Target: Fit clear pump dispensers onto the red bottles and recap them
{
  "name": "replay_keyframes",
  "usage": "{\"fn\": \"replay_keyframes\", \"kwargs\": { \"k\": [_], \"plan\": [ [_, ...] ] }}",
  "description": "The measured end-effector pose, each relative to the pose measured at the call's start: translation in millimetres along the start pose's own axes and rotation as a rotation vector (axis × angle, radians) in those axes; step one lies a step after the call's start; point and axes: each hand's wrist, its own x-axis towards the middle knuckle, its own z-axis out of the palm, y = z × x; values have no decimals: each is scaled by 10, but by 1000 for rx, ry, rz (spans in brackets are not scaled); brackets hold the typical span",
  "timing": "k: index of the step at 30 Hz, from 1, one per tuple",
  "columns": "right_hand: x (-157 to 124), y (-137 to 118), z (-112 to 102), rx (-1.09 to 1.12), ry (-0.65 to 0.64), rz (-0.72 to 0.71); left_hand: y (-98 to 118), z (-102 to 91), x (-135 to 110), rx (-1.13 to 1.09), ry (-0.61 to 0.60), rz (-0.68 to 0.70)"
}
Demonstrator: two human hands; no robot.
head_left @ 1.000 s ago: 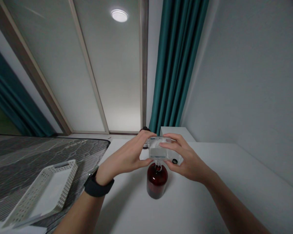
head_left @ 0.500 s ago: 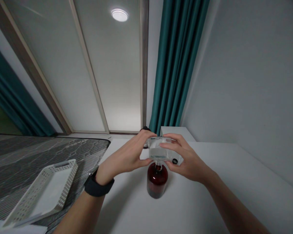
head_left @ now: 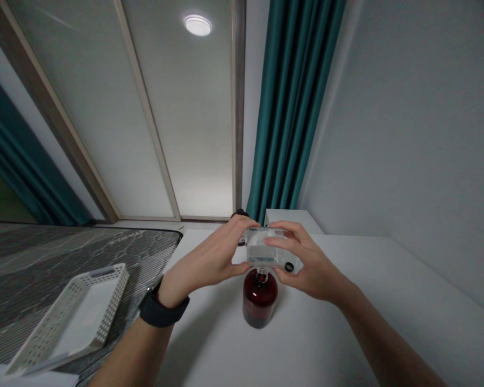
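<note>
Between my left hand (head_left: 220, 252) and my right hand (head_left: 302, 260) is a clear bottle (head_left: 260, 252), turned upside down and part filled with pale liquid. Both hands grip its sides, thumbs below and fingers above. Its neck points down at the mouth of a dark red bottle (head_left: 260, 301), which stands upright on the white table (head_left: 306, 338). A small black cap (head_left: 289, 267) shows by my right thumb; whether it is held or lies on the table, I cannot tell. A dark-topped bottle (head_left: 241, 213) behind my left hand is mostly hidden.
A white perforated basket (head_left: 70, 317) lies to the left on a grey patterned surface (head_left: 24, 274). A white box-like block (head_left: 292, 216) stands at the table's far edge, before the teal curtain (head_left: 294, 107). A wall (head_left: 419, 134) rises at the right.
</note>
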Motion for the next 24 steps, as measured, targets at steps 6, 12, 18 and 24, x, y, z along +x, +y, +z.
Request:
{"fn": "replay_keyframes", "kwargs": {
  "k": [6,12,18,24],
  "plan": [
    [3,-9,0,4,4,-2,18,-9,1,10,3,7],
    [10,-18,-5,1,6,-9,39,-17,2,23,5,-4],
    [22,-29,-15,0,-3,-18,55,-23,-1,43,-5,-5],
    [21,-26,-12,-2,-3,-18,61,-22,3,39,-19,1]
  ]
}}
